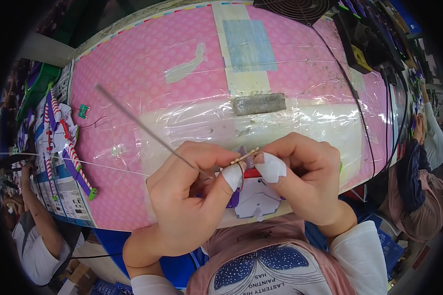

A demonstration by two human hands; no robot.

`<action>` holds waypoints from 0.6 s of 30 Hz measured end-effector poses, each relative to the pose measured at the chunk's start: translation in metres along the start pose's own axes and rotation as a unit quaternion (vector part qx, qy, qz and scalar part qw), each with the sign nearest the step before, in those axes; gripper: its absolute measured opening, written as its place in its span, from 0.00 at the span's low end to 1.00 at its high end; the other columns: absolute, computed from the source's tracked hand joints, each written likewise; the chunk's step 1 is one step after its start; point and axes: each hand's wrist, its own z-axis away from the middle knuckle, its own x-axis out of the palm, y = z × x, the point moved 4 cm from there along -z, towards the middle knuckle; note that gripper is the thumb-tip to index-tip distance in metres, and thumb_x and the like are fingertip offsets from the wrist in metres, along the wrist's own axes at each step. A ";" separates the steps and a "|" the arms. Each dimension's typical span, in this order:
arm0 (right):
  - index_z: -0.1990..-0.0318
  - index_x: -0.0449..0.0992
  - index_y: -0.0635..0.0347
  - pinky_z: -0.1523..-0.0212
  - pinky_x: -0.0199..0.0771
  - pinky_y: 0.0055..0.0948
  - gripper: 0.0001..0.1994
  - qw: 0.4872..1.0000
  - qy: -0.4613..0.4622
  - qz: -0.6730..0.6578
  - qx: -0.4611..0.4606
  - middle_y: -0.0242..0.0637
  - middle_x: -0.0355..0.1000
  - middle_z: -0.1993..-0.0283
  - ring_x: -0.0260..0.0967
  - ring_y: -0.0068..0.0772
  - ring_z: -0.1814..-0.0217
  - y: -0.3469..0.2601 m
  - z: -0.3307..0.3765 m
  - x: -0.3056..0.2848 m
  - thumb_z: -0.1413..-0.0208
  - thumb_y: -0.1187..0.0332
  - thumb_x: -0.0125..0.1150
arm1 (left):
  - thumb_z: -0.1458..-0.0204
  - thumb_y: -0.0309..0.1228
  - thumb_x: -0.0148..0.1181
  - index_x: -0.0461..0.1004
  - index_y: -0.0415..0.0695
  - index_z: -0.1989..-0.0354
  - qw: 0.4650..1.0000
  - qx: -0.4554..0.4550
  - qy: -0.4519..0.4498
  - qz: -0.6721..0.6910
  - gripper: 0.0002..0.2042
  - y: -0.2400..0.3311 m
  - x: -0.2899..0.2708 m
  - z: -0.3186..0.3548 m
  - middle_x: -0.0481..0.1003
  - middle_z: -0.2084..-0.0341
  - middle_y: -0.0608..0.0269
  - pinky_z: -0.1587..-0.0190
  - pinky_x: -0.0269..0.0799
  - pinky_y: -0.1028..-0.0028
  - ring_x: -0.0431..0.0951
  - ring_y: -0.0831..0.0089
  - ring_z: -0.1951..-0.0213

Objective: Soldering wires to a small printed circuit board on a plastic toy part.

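A small white and purple cardboard piece (251,196) with a red part at its top is held up between both hands, just over the near edge of the table (133,59) and close to the person's chest. A thin pale stick (245,155) lies across its top, pinched between the two thumbs. The left hand (189,196) is closed on the piece from the left, its thumb tip wrapped in white tape, and a long thin metal rod (138,123) runs from its fingers up and away toward the far left of the table. The right hand (300,177) is closed on the piece from the right, its thumb also taped. Beyond the hands, a grey rectangular block (259,103) rests near the middle of the table, which is covered in pink dotted sheet and clear film. Red-and-white striped sticks (74,157) lie along the left edge, with a small green circuit board (83,111) beside them. A black cable (349,88) runs down the right side, and a black fan grille (293,7) sits at the far edge.
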 end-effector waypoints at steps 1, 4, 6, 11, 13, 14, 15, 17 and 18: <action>0.70 0.73 0.68 0.84 0.52 0.13 0.06 1.000 -0.005 0.001 0.003 0.27 0.66 0.84 0.56 0.08 0.84 0.001 0.000 -0.001 0.50 0.72 0.59 | 0.56 0.17 0.58 0.73 0.36 0.69 1.000 0.000 0.000 -0.001 0.06 0.001 0.000 0.000 0.72 0.73 0.63 0.82 0.61 0.87 0.68 0.88 0.80; 0.69 0.73 0.69 0.83 0.53 0.12 0.07 1.000 -0.010 -0.003 0.013 0.28 0.67 0.82 0.57 0.09 0.83 0.000 0.001 -0.001 0.49 0.72 0.59 | 0.56 0.17 0.58 0.72 0.36 0.68 1.000 0.001 -0.003 -0.001 0.06 0.001 0.001 0.000 0.73 0.72 0.63 0.82 0.62 0.87 0.69 0.88 0.80; 0.70 0.73 0.69 0.83 0.54 0.12 0.07 1.000 -0.013 -0.004 0.016 0.28 0.67 0.81 0.58 0.09 0.82 0.000 0.000 -0.001 0.49 0.72 0.59 | 0.56 0.17 0.58 0.72 0.36 0.68 1.000 0.001 -0.005 0.002 0.06 0.000 0.001 0.000 0.72 0.72 0.62 0.82 0.63 0.87 0.69 0.88 0.79; 0.69 0.72 0.69 0.82 0.55 0.12 0.07 1.000 -0.025 0.005 0.008 0.29 0.68 0.80 0.59 0.10 0.81 0.001 0.001 0.001 0.49 0.72 0.59 | 0.51 0.19 0.56 0.68 0.34 0.65 0.997 -0.043 -0.060 -0.020 0.07 0.006 0.000 0.001 0.70 0.69 0.61 0.68 0.66 0.84 0.71 0.83 0.69; 0.69 0.72 0.69 0.81 0.56 0.12 0.07 1.000 -0.022 -0.012 0.019 0.29 0.68 0.79 0.59 0.10 0.81 0.000 0.001 0.002 0.49 0.72 0.59 | 0.53 0.18 0.57 0.69 0.34 0.66 0.999 -0.023 -0.042 -0.005 0.07 0.004 0.000 0.001 0.71 0.70 0.61 0.73 0.65 0.85 0.70 0.84 0.73; 0.69 0.72 0.69 0.81 0.56 0.12 0.07 0.999 -0.021 -0.020 0.024 0.29 0.69 0.79 0.59 0.10 0.80 0.000 0.001 0.002 0.49 0.72 0.58 | 0.55 0.17 0.58 0.71 0.35 0.67 1.000 -0.005 -0.021 0.010 0.06 0.001 0.001 0.001 0.72 0.72 0.62 0.78 0.63 0.86 0.69 0.86 0.77; 0.69 0.72 0.68 0.82 0.56 0.12 0.06 1.000 -0.016 -0.018 0.015 0.28 0.68 0.81 0.59 0.09 0.81 0.000 0.000 0.003 0.49 0.73 0.59 | 0.57 0.17 0.60 0.73 0.36 0.68 1.000 0.013 0.000 0.024 0.07 0.000 0.002 0.000 0.73 0.74 0.62 0.83 0.62 0.87 0.69 0.88 0.81; 0.69 0.73 0.67 0.84 0.56 0.12 0.06 1.000 -0.006 -0.015 -0.003 0.25 0.67 0.84 0.58 0.07 0.83 0.001 0.000 0.003 0.50 0.73 0.59 | 0.58 0.17 0.60 0.73 0.36 0.69 1.000 0.027 0.004 0.009 0.07 0.001 0.002 0.001 0.73 0.74 0.61 0.84 0.62 0.87 0.69 0.87 0.82; 0.68 0.73 0.68 0.83 0.56 0.12 0.06 1.000 -0.013 -0.024 0.004 0.25 0.67 0.83 0.59 0.07 0.82 0.002 0.000 0.003 0.50 0.72 0.59 | 0.58 0.16 0.61 0.74 0.36 0.69 0.999 0.034 0.006 0.001 0.07 0.001 0.002 0.001 0.74 0.74 0.61 0.84 0.61 0.87 0.69 0.87 0.82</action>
